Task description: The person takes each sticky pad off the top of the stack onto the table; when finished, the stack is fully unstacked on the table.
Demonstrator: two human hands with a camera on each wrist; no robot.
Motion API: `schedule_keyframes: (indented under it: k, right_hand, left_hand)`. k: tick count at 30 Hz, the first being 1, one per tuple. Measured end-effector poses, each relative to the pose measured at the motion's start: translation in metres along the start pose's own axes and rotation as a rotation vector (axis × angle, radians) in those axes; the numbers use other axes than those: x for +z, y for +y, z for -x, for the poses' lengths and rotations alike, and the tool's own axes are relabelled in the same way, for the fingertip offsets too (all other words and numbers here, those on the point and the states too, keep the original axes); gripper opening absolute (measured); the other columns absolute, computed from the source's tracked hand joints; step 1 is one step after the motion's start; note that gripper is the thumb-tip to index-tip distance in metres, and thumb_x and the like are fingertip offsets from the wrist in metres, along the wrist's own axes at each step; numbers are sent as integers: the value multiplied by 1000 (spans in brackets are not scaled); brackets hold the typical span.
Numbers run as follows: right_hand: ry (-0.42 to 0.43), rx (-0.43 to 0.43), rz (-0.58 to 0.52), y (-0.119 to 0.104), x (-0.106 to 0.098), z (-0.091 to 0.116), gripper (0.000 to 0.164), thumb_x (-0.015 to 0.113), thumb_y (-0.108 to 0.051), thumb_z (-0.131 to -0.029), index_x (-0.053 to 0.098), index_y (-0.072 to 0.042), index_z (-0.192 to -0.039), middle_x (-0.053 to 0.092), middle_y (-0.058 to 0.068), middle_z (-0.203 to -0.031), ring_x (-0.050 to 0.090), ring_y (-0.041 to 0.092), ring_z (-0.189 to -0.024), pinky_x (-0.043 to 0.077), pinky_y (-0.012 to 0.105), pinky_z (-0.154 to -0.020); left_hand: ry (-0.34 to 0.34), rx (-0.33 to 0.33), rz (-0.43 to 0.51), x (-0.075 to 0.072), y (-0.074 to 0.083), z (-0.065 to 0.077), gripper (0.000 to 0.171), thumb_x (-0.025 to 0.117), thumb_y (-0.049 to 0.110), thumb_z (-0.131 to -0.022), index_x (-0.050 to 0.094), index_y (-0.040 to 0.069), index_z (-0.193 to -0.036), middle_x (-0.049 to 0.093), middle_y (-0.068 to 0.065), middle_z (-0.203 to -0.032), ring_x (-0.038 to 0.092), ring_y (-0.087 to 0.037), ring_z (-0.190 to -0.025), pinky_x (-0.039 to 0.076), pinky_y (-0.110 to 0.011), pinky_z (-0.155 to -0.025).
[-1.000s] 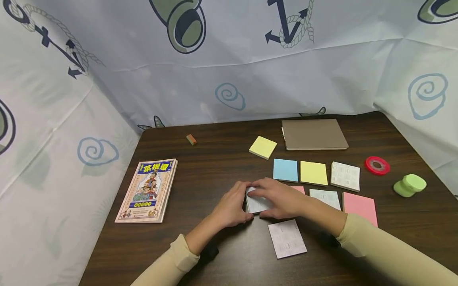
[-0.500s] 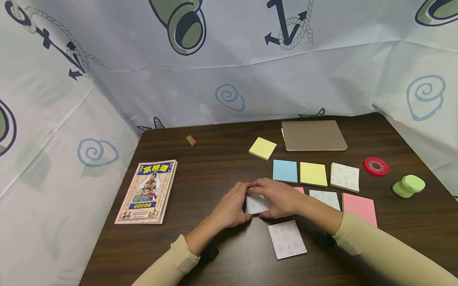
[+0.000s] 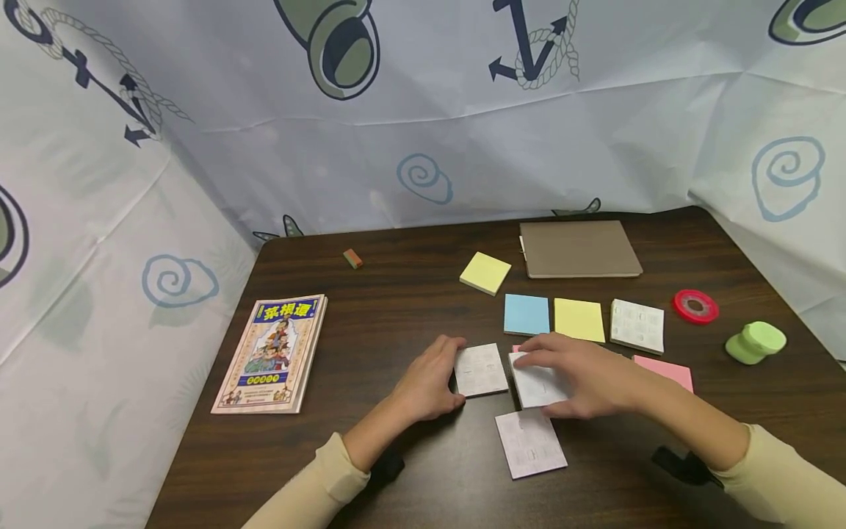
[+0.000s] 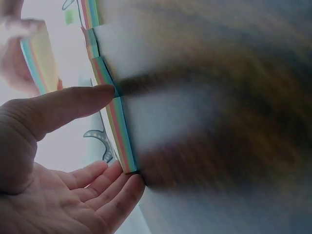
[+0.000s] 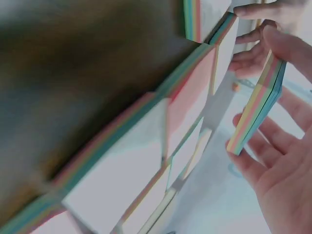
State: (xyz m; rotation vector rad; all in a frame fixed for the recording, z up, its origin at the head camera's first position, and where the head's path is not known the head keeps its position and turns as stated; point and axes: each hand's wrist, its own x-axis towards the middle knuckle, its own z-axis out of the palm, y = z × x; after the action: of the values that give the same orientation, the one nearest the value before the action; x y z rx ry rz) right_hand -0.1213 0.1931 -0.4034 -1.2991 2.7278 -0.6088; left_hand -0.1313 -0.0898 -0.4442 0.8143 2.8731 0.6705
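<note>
My left hand (image 3: 429, 382) spans the left side of a white-topped sticky note pad (image 3: 481, 369) on the table. In the left wrist view, its thumb and fingertips touch opposite ends of the pad's striped edge (image 4: 119, 134). Off the table, a second sticky note pad (image 3: 537, 383) is gripped by its edges between the thumb and fingers of my right hand (image 3: 595, 376). The right wrist view shows that pad's multicoloured layers (image 5: 257, 107). Below it in the head view lies a tilted pale sticky note pad (image 3: 531, 443). A pink pad is mostly hidden behind the lifted one.
Blue (image 3: 526, 314), yellow (image 3: 579, 320) and white (image 3: 637, 325) pads form a row behind the right hand. A pink pad (image 3: 667, 372), red tape roll (image 3: 695, 306) and green object (image 3: 756, 342) stand right. Farther back are a brown notebook (image 3: 581, 250) and another yellow pad (image 3: 485, 273). Books (image 3: 271, 355) lie left.
My right hand has lifted a sticky note pad off the one by the left hand and carried it to the right. The left hand has stayed in place.
</note>
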Motion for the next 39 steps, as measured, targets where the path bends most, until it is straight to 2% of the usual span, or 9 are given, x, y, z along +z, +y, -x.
schedule_keyframes:
  k: [8, 13, 18, 29, 35, 39]
  right_hand:
    - [-3, -1, 6, -4, 7, 67, 60, 87, -42, -70, 64, -30, -123, 54, -8, -128, 56, 12, -109, 52, 37, -85]
    - [33, -46, 14, -1, 19, 91, 61, 89, -40, -67, 64, -29, -121, 54, -10, -124, 57, 9, -104, 51, 33, -82]
    - [68, -55, 59, 3, 29, 97, 64, 91, -42, -64, 64, -28, -121, 55, -8, -125, 58, 11, -104, 52, 32, -82]
    - [75, -73, 246, -2, 33, 95, 65, 87, -50, -64, 66, -25, -120, 61, 0, -124, 62, 19, -105, 53, 43, -79]
    - [18, -28, 269, -5, 31, 95, 64, 83, -55, -68, 66, -27, -122, 60, -1, -128, 61, 19, -109, 53, 45, -80]
    - [16, -12, 259, -8, 29, 95, 62, 79, -60, -71, 66, -28, -122, 60, -2, -129, 61, 18, -109, 53, 45, -80]
  left_hand:
    - [-6, 7, -6, 0, 2, 0, 81, 89, 16, -65, 48, 1, -134, 54, -10, -122, 55, -24, -108, 48, -39, -89]
    - [-11, 8, 1, 0, 2, 0, 80, 88, 16, -66, 48, 1, -134, 54, -11, -122, 55, -23, -107, 48, -39, -89]
    - [-9, 8, 1, 0, 1, 0, 79, 88, 16, -66, 49, 1, -133, 54, -11, -121, 55, -24, -107, 48, -39, -89]
    - [-12, 8, -5, 0, 1, 0, 78, 88, 17, -67, 50, 2, -133, 54, -10, -121, 55, -24, -108, 47, -40, -89]
    - [-11, 15, -2, 1, 1, 0, 77, 88, 17, -67, 50, 2, -133, 54, -10, -121, 55, -24, -108, 47, -40, -89]
    - [-11, 17, -4, 1, 1, 0, 78, 88, 17, -67, 50, 2, -133, 53, -10, -121, 55, -24, -108, 47, -39, -89]
